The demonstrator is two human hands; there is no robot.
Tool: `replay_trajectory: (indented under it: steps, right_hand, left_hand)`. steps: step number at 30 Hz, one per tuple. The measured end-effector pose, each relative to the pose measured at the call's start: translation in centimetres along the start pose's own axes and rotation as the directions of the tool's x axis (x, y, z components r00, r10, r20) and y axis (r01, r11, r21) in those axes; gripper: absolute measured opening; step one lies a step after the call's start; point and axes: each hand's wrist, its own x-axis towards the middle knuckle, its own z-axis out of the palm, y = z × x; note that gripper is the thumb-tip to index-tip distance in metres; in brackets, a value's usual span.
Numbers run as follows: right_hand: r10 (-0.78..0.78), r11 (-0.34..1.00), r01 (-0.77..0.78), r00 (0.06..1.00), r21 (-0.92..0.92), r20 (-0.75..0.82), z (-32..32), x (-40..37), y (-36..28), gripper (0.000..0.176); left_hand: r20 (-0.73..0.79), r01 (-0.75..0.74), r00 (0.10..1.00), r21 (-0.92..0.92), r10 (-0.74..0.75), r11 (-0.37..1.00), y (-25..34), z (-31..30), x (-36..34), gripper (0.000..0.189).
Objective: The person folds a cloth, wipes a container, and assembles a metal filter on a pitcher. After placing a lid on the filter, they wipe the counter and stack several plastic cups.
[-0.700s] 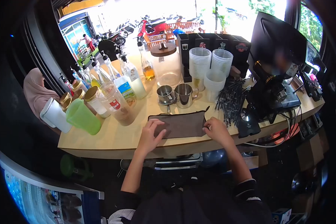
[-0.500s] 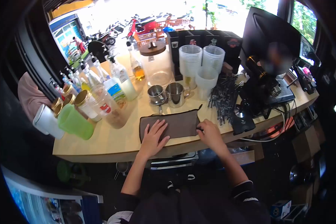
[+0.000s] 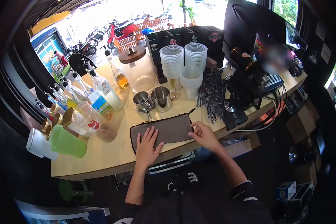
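Observation:
A folded brown cloth (image 3: 171, 128) with dark edging lies flat near the counter's front edge. On its left part rests my left hand (image 3: 147, 145), palm down with fingers spread. My right hand (image 3: 205, 136) is at the cloth's right edge, thumb and index finger pinched on the dark border and the other fingers curled. Just behind the cloth stand a small metal cup (image 3: 142, 101) and a steel pitcher (image 3: 162, 99).
Pump bottles (image 3: 104, 87), lidded jars and a green pitcher (image 3: 67, 141) crowd the left of the wooden counter (image 3: 100, 158). Stacked plastic cups (image 3: 171, 61), wrapped straws (image 3: 212, 93) and a coffee machine (image 3: 257, 74) stand behind and right.
The view has shifted, so the counter sits slightly lower and further left. My left hand stays flat on the cloth, while the right hand's fingers have curled more at its right edge.

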Motion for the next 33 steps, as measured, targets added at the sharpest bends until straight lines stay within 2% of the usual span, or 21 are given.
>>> replay_trajectory:
  steps: [2,3,5,6,8,9,11,13,14,16,17,18,19,21,22,23,24,25,27,29,33]
  right_hand:
    - [-0.028,0.978,-0.003,0.989,-0.211,-0.146,-0.2,0.0,0.1,0.026]
    - [-0.032,0.978,0.001,0.989,-0.209,-0.146,-0.7,-0.1,0.3,0.026]
    - [0.028,0.934,-0.108,0.972,-0.34,-0.234,-2.0,-0.2,0.8,0.025]
    - [0.022,0.932,-0.101,0.974,-0.348,-0.223,-2.2,-0.3,0.1,0.025]
    - [-0.236,0.931,0.194,0.966,-0.31,-0.105,-2.8,-0.9,-1.8,0.023]
    - [-0.241,0.929,0.2,0.966,-0.312,-0.098,-2.4,-0.9,-2.0,0.023]
    - [-0.248,0.878,0.264,0.964,-0.398,0.091,-1.0,-1.1,-2.2,0.02]
    - [-0.216,0.872,0.235,0.972,-0.43,0.093,-0.2,-0.7,-1.6,0.018]
    - [-0.174,0.864,0.195,0.981,-0.464,0.088,0.0,-0.5,-1.3,0.017]
    - [-0.186,0.849,0.195,0.98,-0.491,0.067,-0.2,-0.8,-1.8,0.013]
    - [-0.2,0.809,0.192,0.979,-0.556,0.047,-0.3,-0.9,-1.6,0.012]
    - [-0.215,0.765,0.185,0.976,-0.617,0.026,-0.4,-1.1,-1.5,0.012]
    - [-0.222,0.766,0.192,0.975,-0.613,0.029,-0.4,-1.3,-1.1,0.012]
    - [-0.353,0.817,0.256,0.931,-0.516,-0.098,0.0,-1.5,-0.9,0.01]
    - [-0.359,0.818,0.267,0.929,-0.51,-0.09,0.1,-1.7,-1.5,0.01]
    - [-0.293,0.866,0.194,0.944,-0.462,-0.153,0.0,-2.1,-2.3,0.01]
    - [-0.221,0.905,0.119,0.952,-0.408,-0.213,0.0,-2.3,-3.0,0.009]
    - [-0.226,0.905,0.126,0.952,-0.406,-0.209,0.0,-2.2,-3.0,0.009]
    - [-0.251,0.947,0.172,0.923,-0.271,-0.292,-0.1,-2.0,-2.9,0.009]
    - [-0.295,0.944,0.227,0.904,-0.238,-0.309,-0.1,-1.8,-3.5,0.011]
    - [-0.393,0.917,0.344,0.866,-0.202,-0.31,-1.0,-1.6,-5.5,0.019]
  left_hand:
    - [-0.01,0.002,1.0,-0.002,-0.002,1.0,-0.1,-0.1,-0.1,0.055]
    - [-0.007,0.0,1.0,-0.01,0.0,1.0,-0.1,-0.1,-0.2,0.055]
    - [-0.017,0.013,1.0,-0.024,-0.013,1.0,-0.2,-0.1,-0.1,0.056]
    - [-0.019,0.008,1.0,-0.02,-0.008,1.0,-0.2,-0.1,0.0,0.056]
    - [-0.022,0.009,1.0,-0.02,-0.01,1.0,-0.1,-0.1,-0.1,0.056]
    - [-0.027,0.009,1.0,-0.035,-0.01,0.999,0.0,-0.1,-0.1,0.056]
    - [-0.04,0.012,0.999,-0.041,-0.014,0.999,-0.2,-0.6,-0.3,0.056]
    - [-0.045,-0.055,0.998,-0.177,0.048,0.983,-0.6,-1.4,-0.8,0.046]
    - [-0.053,-0.051,0.998,-0.169,0.042,0.984,-1.3,-1.8,-1.2,0.046]
    - [0.001,-0.023,1.0,-0.379,0.025,0.925,-3.2,-2.7,-2.4,0.032]
    - [-0.071,-0.048,0.997,-0.39,0.021,0.92,-3.7,-3.3,-3.0,0.02]
    - [-0.075,-0.046,0.997,-0.384,0.019,0.922,-4.0,-3.6,-3.6,0.02]
    - [-0.074,-0.009,0.997,-0.426,-0.025,0.905,-4.3,-3.8,-4.2,0.019]
    - [-0.076,0.036,0.994,-0.461,-0.08,0.887,-4.4,-4.1,-4.6,0.017]
    - [-0.137,-0.047,0.991,-0.352,-0.002,0.935,-4.1,-4.2,-4.7,0.015]
    - [-0.187,-0.127,0.979,-0.235,0.084,0.964,-4.0,-4.3,-4.7,0.013]
    - [-0.191,-0.122,0.979,-0.229,0.078,0.966,-4.0,-4.5,-4.8,0.013]
    - [-0.218,-0.099,0.975,-0.212,0.051,0.972,-4.0,-4.7,-4.8,0.013]
    - [-0.246,-0.075,0.969,-0.19,0.026,0.979,-3.9,-5.3,-4.7,0.012]
    - [-0.331,-0.011,0.942,-0.184,-0.051,0.983,-3.7,-6.2,-4.5,0.013]
    - [-0.477,-0.027,0.878,-0.133,-0.04,0.991,-3.8,-7.8,-4.0,0.013]
